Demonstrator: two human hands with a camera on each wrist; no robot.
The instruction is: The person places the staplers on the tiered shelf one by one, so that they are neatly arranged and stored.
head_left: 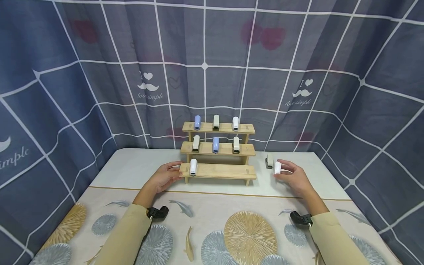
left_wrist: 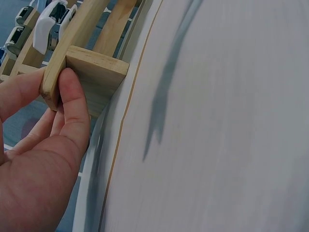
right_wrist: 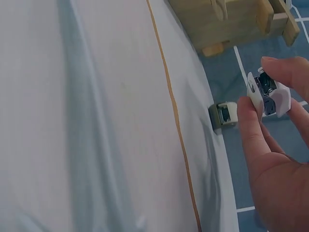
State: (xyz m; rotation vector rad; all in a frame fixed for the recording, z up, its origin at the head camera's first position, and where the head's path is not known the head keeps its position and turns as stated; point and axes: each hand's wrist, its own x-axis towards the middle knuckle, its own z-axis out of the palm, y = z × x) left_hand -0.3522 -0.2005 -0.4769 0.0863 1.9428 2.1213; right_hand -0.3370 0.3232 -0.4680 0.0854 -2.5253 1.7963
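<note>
My right hand [head_left: 294, 177] holds a white mini stapler [right_wrist: 269, 92] between thumb and fingers, to the right of the stand. In the right wrist view its metal front faces the camera. Beside it on the table stands a grey-green mini stapler [head_left: 269, 161]. With my left hand [head_left: 165, 177] I pinch the left end of the lowest board of a stepped wooden stand [head_left: 225, 171], thumb above and fingers below. One white mini stapler [head_left: 193, 167] stands at the left of that board. The middle board bears two pale staplers around a blue one [head_left: 215, 145].
On the top board stand a blue stapler [head_left: 197, 122], a grey-green one [head_left: 216, 122] and a white one [head_left: 235, 123]. A patterned cloth [head_left: 185, 228] covers the table's near part. A checked curtain [head_left: 225, 88] hangs behind and at both sides.
</note>
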